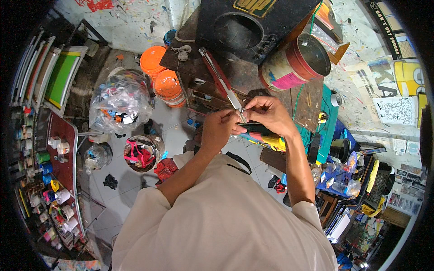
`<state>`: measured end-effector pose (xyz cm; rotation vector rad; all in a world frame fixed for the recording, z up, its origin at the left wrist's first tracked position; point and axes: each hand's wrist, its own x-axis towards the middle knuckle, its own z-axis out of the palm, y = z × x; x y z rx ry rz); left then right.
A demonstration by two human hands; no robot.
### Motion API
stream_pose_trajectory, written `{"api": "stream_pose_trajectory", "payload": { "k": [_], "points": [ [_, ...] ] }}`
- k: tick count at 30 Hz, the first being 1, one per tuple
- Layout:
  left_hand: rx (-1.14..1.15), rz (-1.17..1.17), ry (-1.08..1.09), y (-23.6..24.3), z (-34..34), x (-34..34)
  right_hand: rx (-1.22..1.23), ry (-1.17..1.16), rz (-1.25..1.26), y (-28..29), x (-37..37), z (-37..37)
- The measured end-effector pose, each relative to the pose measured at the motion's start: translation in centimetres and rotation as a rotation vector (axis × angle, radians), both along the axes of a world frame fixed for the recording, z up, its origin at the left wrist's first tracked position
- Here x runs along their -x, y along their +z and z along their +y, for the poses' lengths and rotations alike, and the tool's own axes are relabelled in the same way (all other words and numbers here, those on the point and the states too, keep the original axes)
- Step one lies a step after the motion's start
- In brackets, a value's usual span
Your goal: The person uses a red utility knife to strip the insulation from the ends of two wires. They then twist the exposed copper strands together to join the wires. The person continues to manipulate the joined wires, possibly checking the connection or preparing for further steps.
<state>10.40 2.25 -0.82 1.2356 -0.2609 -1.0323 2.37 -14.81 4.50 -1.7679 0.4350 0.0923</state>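
Observation:
A long, narrow tool with a red body and a silver end (220, 81) slants from the dark wooden table toward me. Its exact kind is unclear. At the silver end, my left hand (218, 132) is closed, its fingertips pinching the metal from the left. My right hand (270, 116) comes in from the other side with thumb and forefinger pressed together by the same end. Whatever small thing lies between the right fingertips is too small to make out.
Beyond the hands stand a black speaker box (239, 29) and a large paint-stained can (296, 63) on the table (244, 72). Orange buckets (168, 84), a stuffed clear plastic bag (120, 101) and a filled bin (143, 153) stand on the left floor. Crowded shelves line both sides.

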Motion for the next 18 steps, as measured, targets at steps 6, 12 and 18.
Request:
{"api": "stream_pose_trajectory", "payload": {
  "k": [6, 12, 18],
  "points": [
    [0.005, -0.01, -0.004, 0.6, 0.0, -0.1, 0.029, 0.039, 0.027, 0.3, -0.3, -0.4],
    [0.019, -0.018, -0.004, 0.3, 0.0, -0.1, 0.03, 0.098, 0.052, 1.6, -0.6, -0.2],
    [0.021, -0.01, -0.002, 0.1, 0.1, 0.0, 0.041, 0.191, 0.045, 1.4, -0.3, -0.5]
  ]
}}
